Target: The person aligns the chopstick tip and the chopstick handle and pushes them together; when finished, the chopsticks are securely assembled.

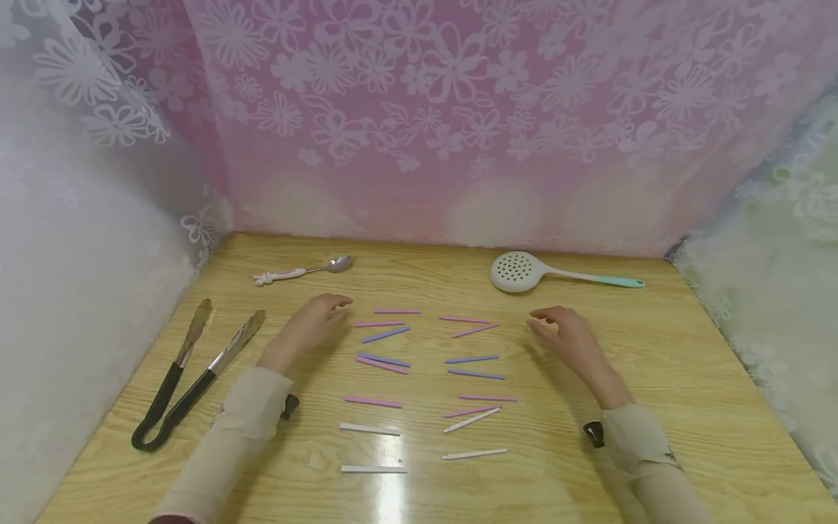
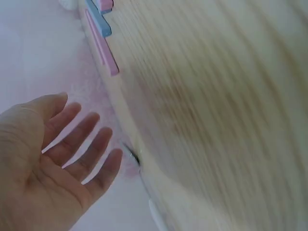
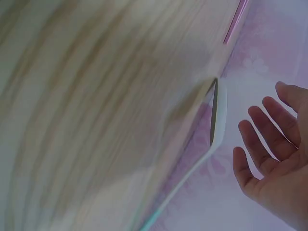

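My left hand (image 1: 313, 324) hovers over the table left of the sticks, its fingers spread and relaxed with nothing in them. Closest to its fingertips lies a pink stick (image 1: 380, 323), with a blue stick (image 1: 386, 334) just below. On the other side my right hand (image 1: 563, 336) is held above the wood, fingers loosely bent and holding nothing. A pink stick (image 1: 475, 330) lies to its left. Two loose columns of short sticks run down the table between the hands, pink and blue at the top, white sticks (image 1: 373, 469) (image 1: 474, 454) nearest me.
Black-handled tongs (image 1: 172, 407) lie spread at the left. A small spoon (image 1: 288, 274) with a white and pink handle is at the back left. The skimmer (image 1: 514, 271), grey with a turquoise handle end, sits at the back right. Floral cloth (image 1: 445, 131) hangs behind.
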Tool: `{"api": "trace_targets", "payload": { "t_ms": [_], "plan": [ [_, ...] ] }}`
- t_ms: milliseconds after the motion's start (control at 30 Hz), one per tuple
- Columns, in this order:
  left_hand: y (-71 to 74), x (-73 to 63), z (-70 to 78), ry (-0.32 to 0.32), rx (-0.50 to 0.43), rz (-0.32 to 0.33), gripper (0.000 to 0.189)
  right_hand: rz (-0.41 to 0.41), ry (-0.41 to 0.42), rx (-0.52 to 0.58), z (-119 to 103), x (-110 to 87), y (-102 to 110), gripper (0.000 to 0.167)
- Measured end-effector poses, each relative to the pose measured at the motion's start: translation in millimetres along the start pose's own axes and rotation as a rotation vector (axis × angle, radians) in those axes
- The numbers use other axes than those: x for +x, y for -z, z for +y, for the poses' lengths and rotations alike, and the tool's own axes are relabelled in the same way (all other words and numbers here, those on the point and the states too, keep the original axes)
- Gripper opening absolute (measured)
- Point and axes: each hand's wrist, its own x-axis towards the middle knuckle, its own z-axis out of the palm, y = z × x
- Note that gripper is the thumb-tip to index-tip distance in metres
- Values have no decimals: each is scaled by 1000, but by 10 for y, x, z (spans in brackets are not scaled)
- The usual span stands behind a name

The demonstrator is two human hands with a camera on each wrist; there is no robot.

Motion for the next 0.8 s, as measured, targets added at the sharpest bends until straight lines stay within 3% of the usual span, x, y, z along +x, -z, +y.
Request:
{"api": "trace_targets", "payload": {
  "t_ms": [267,600,800],
  "plan": [
    [-91,244,36,-26,-116,-70,34,-113,-107,144,-121,175,-170,24],
    [-259,507,177,-65,-145,-156,31,-202,-31,190,-255,440,-462,19],
    [-346,583,219,-40,-123,-174,28,-257,27,188,-265,564,-591,17]
  ]
}}
